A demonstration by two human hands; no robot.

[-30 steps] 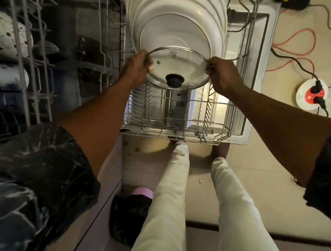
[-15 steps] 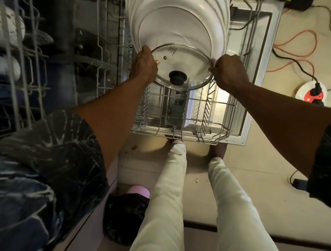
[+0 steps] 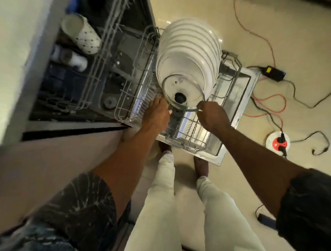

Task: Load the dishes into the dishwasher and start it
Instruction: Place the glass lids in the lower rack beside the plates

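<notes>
A glass lid [image 3: 180,89] with a black knob stands on edge in the pulled-out lower rack [image 3: 196,141], leaning against a row of several white plates [image 3: 188,55]. My left hand [image 3: 157,113] grips the lid's lower left rim. My right hand [image 3: 211,114] pinches the rim at its lower right. The rack sits over the open dishwasher door [image 3: 239,111]. The upper rack [image 3: 95,71] at the left holds a patterned white cup [image 3: 82,34] and another white cup [image 3: 72,57].
A white and red power strip [image 3: 278,143] with orange and black cables lies on the floor to the right. A black adapter [image 3: 274,72] is behind it. My legs [image 3: 163,200] stand just before the door. A countertop [image 3: 14,55] is at the left.
The view has swung and pulled back, showing the dishwasher from farther off. Both hands have slid down to the lid's lower rim, and the lid now stands lower in the rack against the plates.
</notes>
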